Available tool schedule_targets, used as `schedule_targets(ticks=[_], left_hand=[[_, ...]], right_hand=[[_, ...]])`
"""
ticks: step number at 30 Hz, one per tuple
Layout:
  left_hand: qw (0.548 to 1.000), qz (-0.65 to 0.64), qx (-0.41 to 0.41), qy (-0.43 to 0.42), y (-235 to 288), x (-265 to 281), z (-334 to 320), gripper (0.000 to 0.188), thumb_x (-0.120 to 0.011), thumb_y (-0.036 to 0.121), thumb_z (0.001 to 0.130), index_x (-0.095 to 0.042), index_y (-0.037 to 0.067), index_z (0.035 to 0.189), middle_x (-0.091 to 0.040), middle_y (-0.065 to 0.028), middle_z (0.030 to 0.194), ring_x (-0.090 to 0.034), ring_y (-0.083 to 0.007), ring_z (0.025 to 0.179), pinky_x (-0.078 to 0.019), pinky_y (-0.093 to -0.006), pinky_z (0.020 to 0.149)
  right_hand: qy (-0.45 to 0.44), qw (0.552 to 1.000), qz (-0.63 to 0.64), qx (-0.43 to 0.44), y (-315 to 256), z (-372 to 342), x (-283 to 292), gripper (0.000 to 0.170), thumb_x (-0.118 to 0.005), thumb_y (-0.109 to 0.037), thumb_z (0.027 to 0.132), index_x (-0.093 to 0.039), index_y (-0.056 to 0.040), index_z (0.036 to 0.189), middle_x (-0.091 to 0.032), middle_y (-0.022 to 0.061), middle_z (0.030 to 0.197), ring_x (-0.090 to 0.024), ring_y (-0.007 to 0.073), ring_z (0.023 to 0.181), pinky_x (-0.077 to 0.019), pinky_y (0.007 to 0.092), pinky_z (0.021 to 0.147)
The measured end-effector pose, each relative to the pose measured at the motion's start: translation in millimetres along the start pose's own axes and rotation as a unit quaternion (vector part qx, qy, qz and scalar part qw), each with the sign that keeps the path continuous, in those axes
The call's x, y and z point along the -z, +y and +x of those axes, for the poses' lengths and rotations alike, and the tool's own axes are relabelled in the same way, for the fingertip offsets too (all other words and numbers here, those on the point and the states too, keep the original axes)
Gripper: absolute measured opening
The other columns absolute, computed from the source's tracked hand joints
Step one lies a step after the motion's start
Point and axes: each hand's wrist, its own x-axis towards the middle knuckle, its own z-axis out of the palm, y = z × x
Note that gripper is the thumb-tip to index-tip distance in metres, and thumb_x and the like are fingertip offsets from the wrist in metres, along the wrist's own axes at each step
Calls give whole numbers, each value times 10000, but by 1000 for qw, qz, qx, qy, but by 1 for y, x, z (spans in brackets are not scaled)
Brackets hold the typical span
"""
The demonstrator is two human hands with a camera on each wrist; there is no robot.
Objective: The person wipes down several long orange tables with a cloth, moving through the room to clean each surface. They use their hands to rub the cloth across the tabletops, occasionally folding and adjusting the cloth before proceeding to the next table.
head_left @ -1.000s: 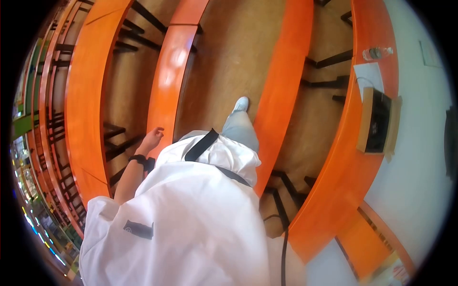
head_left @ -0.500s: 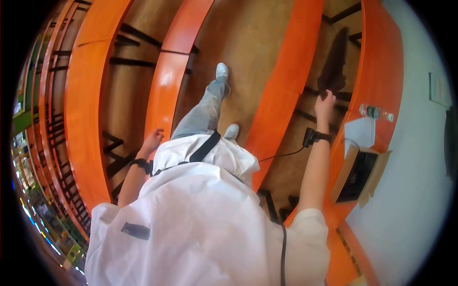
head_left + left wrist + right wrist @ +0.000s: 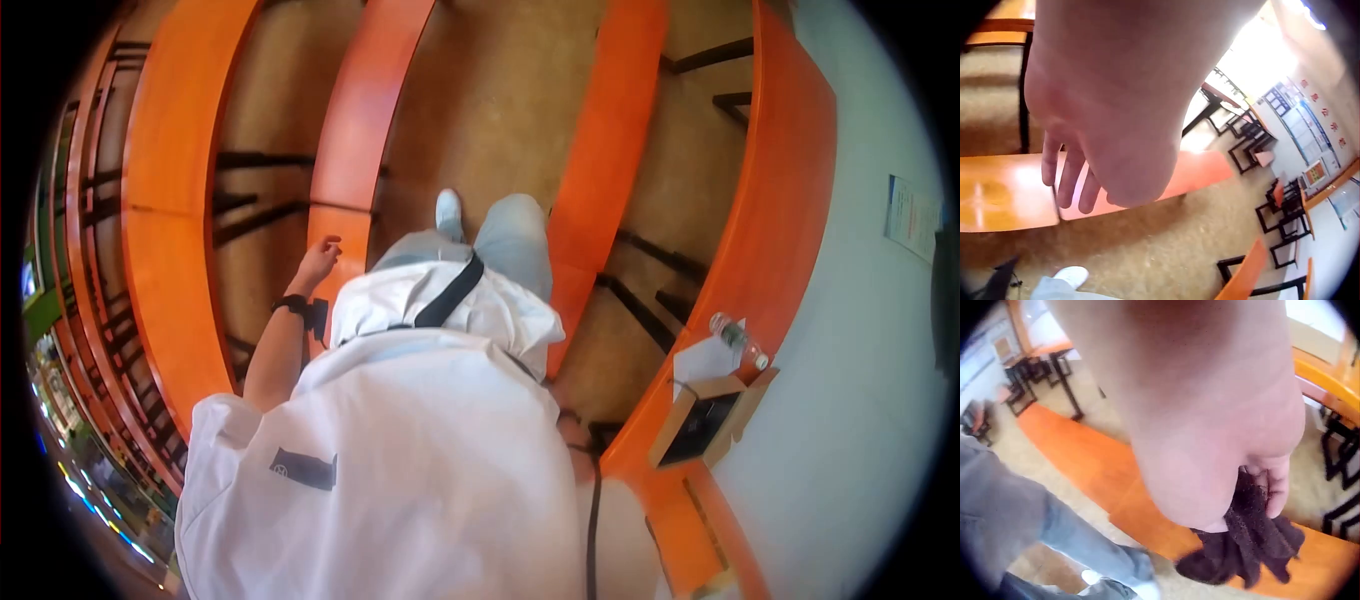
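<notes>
In the right wrist view my right hand grips a dark brown cloth, its fingers curled round the bunched top. The folds hang loose below the hand, overlapping an orange bench in that view. In the head view the right hand and the cloth are hidden beside the body. My left hand hangs at the left side with loosely bent fingers and holds nothing. The left wrist view shows its fingers pointing down, in front of an orange bench.
Rows of orange tables and benches with dark legs flank the brown floor where the person walks. On the right table by the wall are a clear bottle, white paper and an open cardboard box containing something black.
The right arm swung forward with the cloth half a second ago and is now back beside the body. The bottle and box have shifted down the view as the person walks.
</notes>
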Motion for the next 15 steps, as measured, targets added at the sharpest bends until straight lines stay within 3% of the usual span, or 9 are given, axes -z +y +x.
schedule_targets(ticks=[1,3,6,7,8,9,13,14,15], left_hand=[[1000,4,-23,9,46,12,20,314,-479,254,982,-595,100,1230,-699,-143,973,-677,-241,887,-530,-363,814],[998,20,-55,14,118,27,53,312,-474,240,982,-584,93,1234,-697,-145,973,-673,-242,896,-527,-357,819],[995,52,-84,11,206,39,107,313,-474,231,980,-574,83,1237,-695,-148,999,-670,-246,912,-523,-352,823],[994,59,-90,13,224,43,128,314,-475,232,979,-574,83,1237,-694,-149,1008,-670,-249,913,-522,-351,823],[994,66,-91,13,239,44,142,315,-476,232,978,-574,83,1238,-692,-150,1017,-670,-251,914,-521,-350,823],[996,49,-73,7,265,47,149,318,-473,225,974,-571,86,1243,-690,-137,1020,-665,-242,902,-518,-348,832],[997,66,-29,0,305,52,178,328,-470,213,968,-563,85,1255,-685,-109,989,-644,-207,865,-516,-341,816],[998,56,-26,11,325,54,190,329,-471,213,968,-562,80,1255,-685,-109,989,-645,-207,864,-516,-341,812],[999,46,-21,20,342,53,196,331,-473,213,968,-561,75,1255,-685,-109,988,-645,-207,863,-516,-342,808]], right_hand=[[159,952,-183,188,97,113,-50,289,-600,-179,842,-652,53,1007,-681,279,966,-680,422,896,-549,471,716],[75,997,-18,12,79,68,-44,353,-606,-266,860,-654,51,1009,-683,269,970,-685,409,881,-551,465,690],[82,992,-89,34,76,120,-51,406,-600,-341,868,-663,41,992,-684,266,915,-681,414,825,-547,466,669],[27,982,-146,114,66,156,-45,406,-591,-378,871,-686,10,947,-688,251,860,-682,412,816,-542,466,658],[81,981,-139,112,38,160,-32,391,-594,-368,868,-689,6,932,-688,244,841,-683,407,799,-541,467,648],[94,979,-124,134,-8,162,-12,354,-588,-332,866,-692,2,919,-688,239,834,-679,407,789,-538,471,653],[144,936,29,319,-298,117,122,225,-564,-189,859,-707,-15,870,-689,220,807,-662,408,749,-529,490,671],[146,910,37,387,-372,135,157,184,-571,-136,851,-693,-19,924,-675,251,908,-645,421,845,-518,493,761],[227,876,-58,421,-432,170,192,215,-593,-125,843,-630,-15,1025,-618,272,1027,-606,437,951,-495,494,838]])
